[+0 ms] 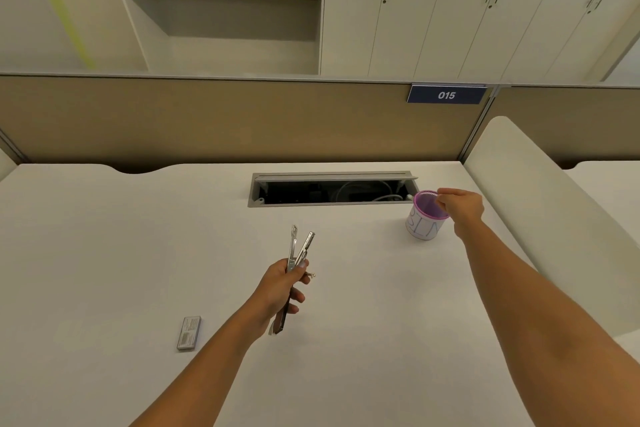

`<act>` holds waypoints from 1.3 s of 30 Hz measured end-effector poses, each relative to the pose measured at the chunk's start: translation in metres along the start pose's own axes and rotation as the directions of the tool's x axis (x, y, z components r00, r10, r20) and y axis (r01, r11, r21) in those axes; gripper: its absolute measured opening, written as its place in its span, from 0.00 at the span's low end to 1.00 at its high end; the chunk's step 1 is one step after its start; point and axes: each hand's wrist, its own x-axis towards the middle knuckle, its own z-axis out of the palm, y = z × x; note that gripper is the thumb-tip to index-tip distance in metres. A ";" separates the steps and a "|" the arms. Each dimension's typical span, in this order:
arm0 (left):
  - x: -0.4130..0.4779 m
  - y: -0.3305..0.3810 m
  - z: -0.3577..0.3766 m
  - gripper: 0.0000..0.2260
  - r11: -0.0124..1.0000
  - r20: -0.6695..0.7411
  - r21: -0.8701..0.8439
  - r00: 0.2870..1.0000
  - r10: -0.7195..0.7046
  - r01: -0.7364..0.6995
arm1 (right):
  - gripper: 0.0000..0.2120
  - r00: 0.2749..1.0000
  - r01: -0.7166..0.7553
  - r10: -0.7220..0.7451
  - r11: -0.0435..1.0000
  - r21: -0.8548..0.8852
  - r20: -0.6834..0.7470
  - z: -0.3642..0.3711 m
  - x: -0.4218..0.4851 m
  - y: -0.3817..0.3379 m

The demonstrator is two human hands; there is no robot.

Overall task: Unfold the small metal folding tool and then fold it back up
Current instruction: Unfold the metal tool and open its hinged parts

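Observation:
My left hand [282, 288] grips a bundle of slim metal tools [299, 248] above the middle of the white desk [104, 253]. Two silver ends fan out above the fist and a darker end sticks out below it. Which of them is the folding tool I cannot tell. My right hand [459, 206] reaches to the far right and pinches the rim of a purple mesh cup [426, 215] that stands on the desk with a white band around its lower part.
A small grey flat case [189, 333] lies on the desk to the left of my left forearm. An open cable hatch [332, 189] sits at the back of the desk. A tan partition [207, 121] stands behind, a white divider [540, 204] at the right.

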 end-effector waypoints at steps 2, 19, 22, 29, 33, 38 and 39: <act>0.000 -0.001 0.001 0.16 1.000 0.005 -0.016 1.000 -0.012 0.012 | 0.12 0.999 0.019 -0.019 1.000 0.009 0.042 0.003 -0.007 0.000; -0.014 -0.017 -0.010 0.14 0.947 0.011 -0.315 0.998 -0.066 0.066 | 0.08 0.708 0.315 -0.314 0.942 0.116 0.632 0.064 -0.209 -0.011; -0.016 -0.024 -0.017 0.13 0.924 -0.013 -0.375 0.997 -0.082 0.071 | 0.07 0.662 0.396 -0.332 0.916 0.063 0.672 0.076 -0.243 0.008; -0.016 -0.046 -0.031 0.12 0.890 -0.022 -0.442 0.991 -0.134 0.110 | 0.27 0.668 0.501 -0.378 0.866 -0.011 0.641 0.088 -0.305 0.071; -0.014 -0.062 -0.034 0.11 0.863 -0.037 -0.478 0.978 -0.207 0.165 | 0.28 0.679 0.552 -0.418 0.832 -0.045 0.603 0.087 -0.327 0.101; -0.010 -0.082 -0.033 0.08 0.868 -0.089 -0.462 0.965 -0.248 0.181 | 0.20 0.686 0.563 -0.386 0.818 -0.115 0.617 0.090 -0.336 0.124; -0.009 -0.086 -0.033 0.08 0.874 -0.102 -0.451 0.963 -0.250 0.180 | 0.19 0.696 0.541 -0.370 0.834 -0.110 0.616 0.090 -0.335 0.125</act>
